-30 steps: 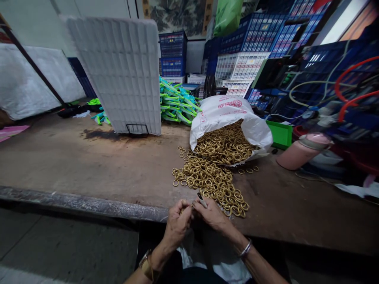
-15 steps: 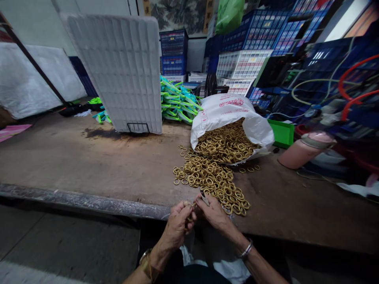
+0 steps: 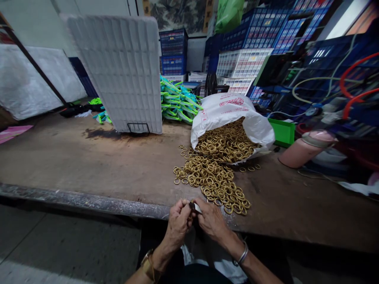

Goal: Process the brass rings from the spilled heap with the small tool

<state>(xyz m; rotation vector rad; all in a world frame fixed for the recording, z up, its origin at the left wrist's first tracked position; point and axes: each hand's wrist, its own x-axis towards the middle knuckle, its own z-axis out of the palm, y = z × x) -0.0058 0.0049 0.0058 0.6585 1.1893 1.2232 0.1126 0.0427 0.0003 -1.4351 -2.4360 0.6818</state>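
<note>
Just over the table's front edge, my left hand [image 3: 177, 223] is closed, thumb against the curled fingers, pinching a brass-coloured ring mostly hidden by the fingers. Touching it from the right is my right hand [image 3: 213, 221], closed around a small knife-like tool [image 3: 197, 208] with a black end and a pale, silvery body. The tool's black end meets the left fingertips. Right behind my hands lies a pile of loose brass-coloured rings [image 3: 211, 177], spilling from the mouth of a white woven sack [image 3: 225, 104] tipped on its side.
A tall white ribbed panel [image 3: 118, 75] stands on the wooden table [image 3: 74, 161]. Behind it are green and blue plastic pieces [image 3: 177, 102]. A pink bottle [image 3: 306, 150] and a green tray [image 3: 281, 132] stand right of the sack. Stacked crates [image 3: 245, 63] line the back.
My right hand has turned and dropped slightly, bringing the tool's black end from pointing up and away to down against my left fingertips. My left hand has hardly moved.
</note>
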